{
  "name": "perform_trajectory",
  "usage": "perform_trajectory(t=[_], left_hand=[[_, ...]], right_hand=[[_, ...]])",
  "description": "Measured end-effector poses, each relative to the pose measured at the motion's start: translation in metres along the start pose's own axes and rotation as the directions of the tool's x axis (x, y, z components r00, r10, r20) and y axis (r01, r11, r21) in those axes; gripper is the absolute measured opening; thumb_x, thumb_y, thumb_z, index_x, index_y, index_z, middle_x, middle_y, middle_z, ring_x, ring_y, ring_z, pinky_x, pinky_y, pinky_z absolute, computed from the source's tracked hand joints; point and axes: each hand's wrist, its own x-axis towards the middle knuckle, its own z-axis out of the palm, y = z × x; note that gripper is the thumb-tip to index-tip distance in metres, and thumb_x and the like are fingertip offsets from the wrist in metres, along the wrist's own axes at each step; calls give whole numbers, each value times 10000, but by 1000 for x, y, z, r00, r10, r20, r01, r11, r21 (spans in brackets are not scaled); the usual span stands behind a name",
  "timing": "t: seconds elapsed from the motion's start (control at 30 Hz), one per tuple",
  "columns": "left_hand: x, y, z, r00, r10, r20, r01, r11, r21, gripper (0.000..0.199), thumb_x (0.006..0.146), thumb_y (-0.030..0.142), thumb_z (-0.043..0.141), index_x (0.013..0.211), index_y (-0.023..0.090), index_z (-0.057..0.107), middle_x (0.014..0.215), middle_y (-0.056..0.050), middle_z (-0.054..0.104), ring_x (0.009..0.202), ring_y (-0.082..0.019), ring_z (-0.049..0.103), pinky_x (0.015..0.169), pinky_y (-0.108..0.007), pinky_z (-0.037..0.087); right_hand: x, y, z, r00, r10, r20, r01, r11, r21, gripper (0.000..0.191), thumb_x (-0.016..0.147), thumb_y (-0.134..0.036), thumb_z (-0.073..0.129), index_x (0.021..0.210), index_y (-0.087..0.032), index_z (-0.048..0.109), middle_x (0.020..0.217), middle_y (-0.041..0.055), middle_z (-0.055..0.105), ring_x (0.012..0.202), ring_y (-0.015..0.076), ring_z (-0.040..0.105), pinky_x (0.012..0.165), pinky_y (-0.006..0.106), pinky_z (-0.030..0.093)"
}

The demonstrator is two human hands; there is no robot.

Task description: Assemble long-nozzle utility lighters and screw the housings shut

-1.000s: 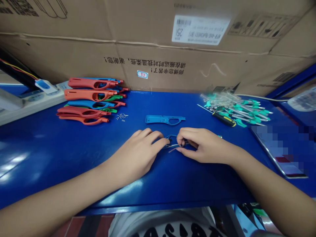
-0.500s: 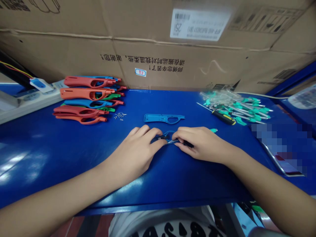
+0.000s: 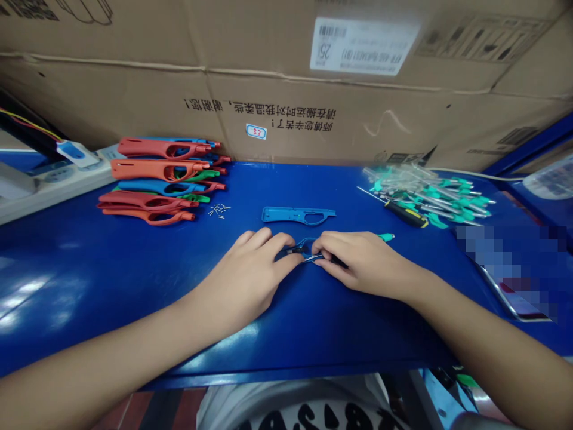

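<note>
At the middle of the blue table, my left hand point(image 3: 255, 275) is closed on the left part of a blue lighter casing point(image 3: 308, 240). My right hand point(image 3: 362, 261) pinches at its right part, fingertips near the trigger loop. Dark and silvery inner parts show between the fingers, but most of the casing is covered. A teal tip point(image 3: 386, 237) pokes out behind my right hand. Just beyond both hands lies a separate blue casing half point(image 3: 286, 215), its hollow side up.
Red, orange, blue and green lighter casings point(image 3: 156, 202) are piled at the left beside small screws point(image 3: 219, 210) and a power strip point(image 3: 58, 176). On the right lie teal-ended metal lighter rods point(image 3: 447, 194), a black-yellow screwdriver point(image 3: 405, 214) and a phone point(image 3: 514, 298). A cardboard box point(image 3: 268, 77) stands behind.
Both hands stay almost in place on the blue casing. The fingers of my right hand shift slightly, and the whole view moves a little.
</note>
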Motion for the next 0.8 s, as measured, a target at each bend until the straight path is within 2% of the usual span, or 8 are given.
perform_trajectory(t=[0.37,0.6,0.8], left_hand=[[1,1,-1,1000,-10,19,10,1000,-14,424,958,90,476,1330,257,592,1274,-83,581,1016,-267,508,810,-385,391],[0,1,0,1000,-4,4,4,1000,-10,386,971,99,467,1298,247,611,1235,-85,590,1002,-259,509,795,-373,379],[1,1,-2,1000,-1,25,1,1000,-5,362,973,99,472,1273,236,620,1232,-88,597,1004,-261,515,794,-377,377]], right_hand=[[1,1,1,1000,-2,-5,2,1000,5,82,996,-270,521,1031,-208,562,926,13,671,771,157,617,637,263,349],[0,1,0,999,-45,-17,45,999,6,134,1018,-268,466,1044,-206,583,1026,39,628,797,149,578,646,265,373],[1,0,-1,1000,4,2,-4,1000,26,146,1020,-265,465,1010,-198,595,1015,48,633,805,160,585,645,269,382]])
